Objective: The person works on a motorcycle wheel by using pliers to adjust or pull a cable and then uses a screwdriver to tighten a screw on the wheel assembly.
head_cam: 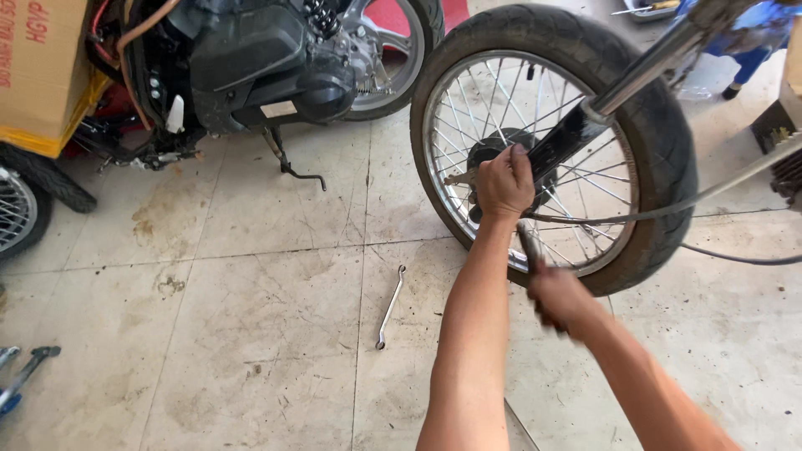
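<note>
A spoked motorcycle front wheel [660, 142] with a black tyre stands upright on the tiled floor, held in a fork leg [643, 67]. My left hand [505, 184] is a closed fist at the wheel's hub [489, 154], gripping a metal piece there that the hand mostly hides. My right hand [560, 296] sits lower, in front of the rim, shut on the dark handle of a tool [528, 242] that slants up toward the hub. Both forearms reach in from the bottom edge.
A silver spanner [389, 306] lies on the floor left of my arms. Another motorcycle's engine [251, 58] and side stand [292, 167] are at the top left, beside a cardboard box [42, 67] and a second wheel [17, 209]. Cables [668, 209] cross the wheel. Tools [25, 372] lie bottom left.
</note>
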